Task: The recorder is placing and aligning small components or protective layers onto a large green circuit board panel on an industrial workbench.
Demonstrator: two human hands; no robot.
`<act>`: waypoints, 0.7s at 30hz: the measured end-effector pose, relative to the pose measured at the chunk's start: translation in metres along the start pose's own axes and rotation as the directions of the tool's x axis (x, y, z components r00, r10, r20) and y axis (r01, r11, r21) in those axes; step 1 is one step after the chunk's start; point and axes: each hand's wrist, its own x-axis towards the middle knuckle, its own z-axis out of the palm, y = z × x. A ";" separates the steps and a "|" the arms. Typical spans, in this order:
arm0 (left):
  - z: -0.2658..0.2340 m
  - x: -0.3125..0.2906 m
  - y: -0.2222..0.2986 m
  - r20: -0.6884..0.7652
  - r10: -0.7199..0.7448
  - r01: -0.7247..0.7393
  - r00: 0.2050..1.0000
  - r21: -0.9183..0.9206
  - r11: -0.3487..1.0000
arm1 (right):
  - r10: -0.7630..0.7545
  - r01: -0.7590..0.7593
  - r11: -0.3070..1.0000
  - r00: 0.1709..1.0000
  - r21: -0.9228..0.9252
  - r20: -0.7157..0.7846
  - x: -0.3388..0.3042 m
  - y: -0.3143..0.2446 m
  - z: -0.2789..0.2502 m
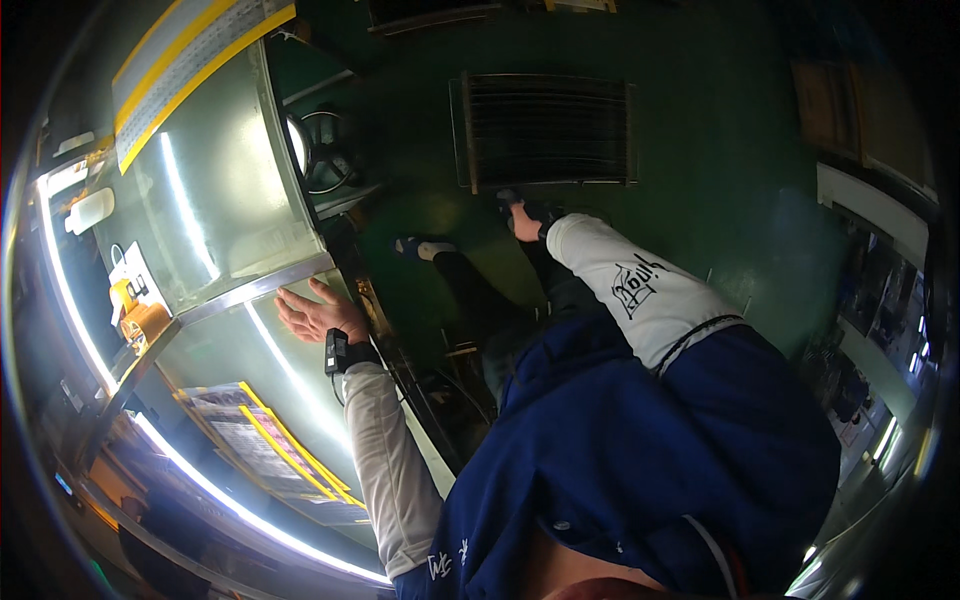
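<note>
My left hand (322, 312) lies palm down at the edge of the pale, shiny worktable (215, 180), next to a metal strip (250, 288). Its fingers are spread and nothing is in them. A black device (338, 352) is strapped to that wrist, with a cable along the white sleeve. My right arm reaches down and away from me. Only a small part of my right hand (526, 224) shows past its dark wristband, low over the floor near a dark slipper; its fingers cannot be made out.
A dark slatted rack (550, 130) stands on the green floor ahead. A round black stool base (330, 150) is beside the table. Yellow-edged sheets (265, 440), a white bottle (90, 212) and an orange tape dispenser (140, 315) are on the left. My slippered foot (425, 248) is below.
</note>
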 end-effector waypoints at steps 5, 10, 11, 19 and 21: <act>0.006 0.027 0.048 -0.233 0.120 -0.135 0.965 -0.047 0.990 | -0.047 0.039 0.967 0.999 -0.252 -0.027 0.007 0.117 -0.027; 0.004 0.012 0.060 0.076 0.026 -0.018 0.997 -0.105 0.994 | -0.376 0.527 0.850 0.596 0.007 0.710 -0.068 0.095 0.015; -0.008 0.002 0.052 0.147 -0.013 0.033 0.989 -0.134 0.990 | -0.378 0.530 0.845 0.507 0.066 0.774 -0.084 0.082 0.016; -0.026 -0.004 0.038 0.107 -0.072 0.096 0.992 -0.239 0.966 | -0.422 0.486 0.871 0.815 -0.072 0.397 -0.044 -0.004 -0.096; -0.027 0.000 0.043 0.129 -0.076 0.106 0.989 -0.244 0.964 | -0.420 0.541 0.837 0.727 -0.077 0.542 -0.029 0.025 -0.104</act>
